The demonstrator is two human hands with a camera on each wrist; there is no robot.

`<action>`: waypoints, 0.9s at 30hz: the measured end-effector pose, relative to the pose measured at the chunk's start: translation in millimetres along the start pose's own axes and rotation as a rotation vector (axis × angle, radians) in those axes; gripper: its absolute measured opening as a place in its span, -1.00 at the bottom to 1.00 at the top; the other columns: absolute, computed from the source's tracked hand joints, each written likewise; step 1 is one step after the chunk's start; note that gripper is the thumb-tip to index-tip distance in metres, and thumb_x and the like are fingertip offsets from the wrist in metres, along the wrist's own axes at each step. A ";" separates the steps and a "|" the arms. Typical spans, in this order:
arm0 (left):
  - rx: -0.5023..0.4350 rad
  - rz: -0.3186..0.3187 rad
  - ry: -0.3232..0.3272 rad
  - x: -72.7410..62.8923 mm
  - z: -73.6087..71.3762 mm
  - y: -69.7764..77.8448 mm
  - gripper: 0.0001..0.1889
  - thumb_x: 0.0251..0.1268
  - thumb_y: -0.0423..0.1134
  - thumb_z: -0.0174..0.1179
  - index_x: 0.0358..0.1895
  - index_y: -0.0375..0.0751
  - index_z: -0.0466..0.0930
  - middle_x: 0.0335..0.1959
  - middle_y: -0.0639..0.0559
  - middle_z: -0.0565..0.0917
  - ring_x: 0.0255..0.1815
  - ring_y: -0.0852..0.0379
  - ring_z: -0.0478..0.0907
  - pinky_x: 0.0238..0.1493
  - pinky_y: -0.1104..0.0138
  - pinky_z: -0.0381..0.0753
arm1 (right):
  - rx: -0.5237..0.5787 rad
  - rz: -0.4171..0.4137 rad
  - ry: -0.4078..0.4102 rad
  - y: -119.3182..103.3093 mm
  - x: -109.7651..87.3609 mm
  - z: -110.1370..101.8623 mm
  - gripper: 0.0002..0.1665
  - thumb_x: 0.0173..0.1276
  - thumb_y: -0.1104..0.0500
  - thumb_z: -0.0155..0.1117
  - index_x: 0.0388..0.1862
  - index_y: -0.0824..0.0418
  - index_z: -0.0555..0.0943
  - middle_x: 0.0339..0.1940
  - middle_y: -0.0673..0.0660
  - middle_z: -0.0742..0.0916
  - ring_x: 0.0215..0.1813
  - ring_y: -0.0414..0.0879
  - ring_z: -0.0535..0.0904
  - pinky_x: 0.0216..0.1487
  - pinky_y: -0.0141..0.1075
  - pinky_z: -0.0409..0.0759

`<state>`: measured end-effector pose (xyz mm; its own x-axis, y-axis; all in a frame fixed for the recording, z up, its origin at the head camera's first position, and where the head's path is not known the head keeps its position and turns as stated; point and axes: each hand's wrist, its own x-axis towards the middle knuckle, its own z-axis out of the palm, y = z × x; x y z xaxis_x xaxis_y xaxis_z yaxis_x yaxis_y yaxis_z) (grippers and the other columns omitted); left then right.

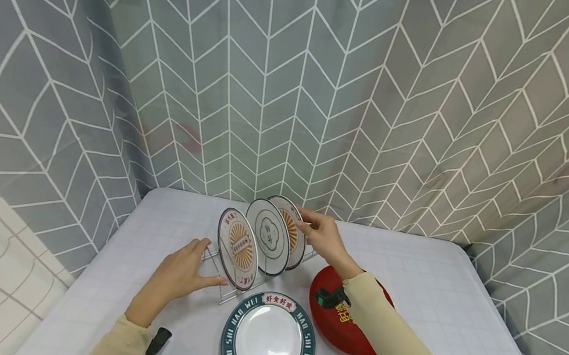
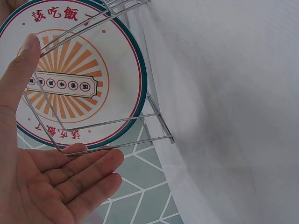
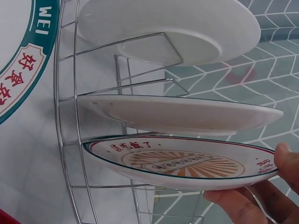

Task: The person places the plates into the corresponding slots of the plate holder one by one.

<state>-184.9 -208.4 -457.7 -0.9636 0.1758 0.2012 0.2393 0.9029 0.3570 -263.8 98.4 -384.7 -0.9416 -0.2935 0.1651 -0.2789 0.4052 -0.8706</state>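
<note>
A wire plate rack [image 1: 229, 295] holds three plates on edge. My left hand [image 1: 181, 271] spans the rack's left end, thumb at one wire [image 2: 44, 51] and fingers at the other side. Closest to it stands a plate with an orange sunburst and red characters [image 1: 238, 248]. The middle plate [image 1: 268, 237] is white with a grey emblem. At the rack's right end my right hand [image 1: 322, 234] pinches the rim of another sunburst plate [image 3: 187, 161], thumb on the face and fingers underneath in the right wrist view. This plate's lower edge sits between the rack wires.
A green-rimmed white plate [image 1: 268, 339] lies flat on the white-covered table [image 1: 434, 294] in front of the rack. To its right, partly under my right forearm, is a red round dish [image 1: 346, 331] with yellow characters. Patterned curtain [image 1: 295, 85] hangs behind the table.
</note>
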 end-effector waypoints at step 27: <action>-0.012 0.005 -0.003 0.4 -1.5 -0.4 0.15 -0.16 0.45 0.35 0.33 -0.47 0.33 0.19 -0.47 0.50 0.12 -0.38 0.55 0.07 -0.12 0.62 | 0.174 0.177 0.010 17.4 -138.0 1.1 -0.41 0.39 0.15 0.28 0.39 0.13 0.45 0.28 0.26 0.61 0.30 0.24 0.54 -0.08 -0.26 0.73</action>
<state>-185.3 -209.3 -456.4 -0.9628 0.1817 0.2000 0.2456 0.8972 0.3671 -138.5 145.0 -423.1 -0.9750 -0.2222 0.0072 -0.0740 0.2942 -0.9529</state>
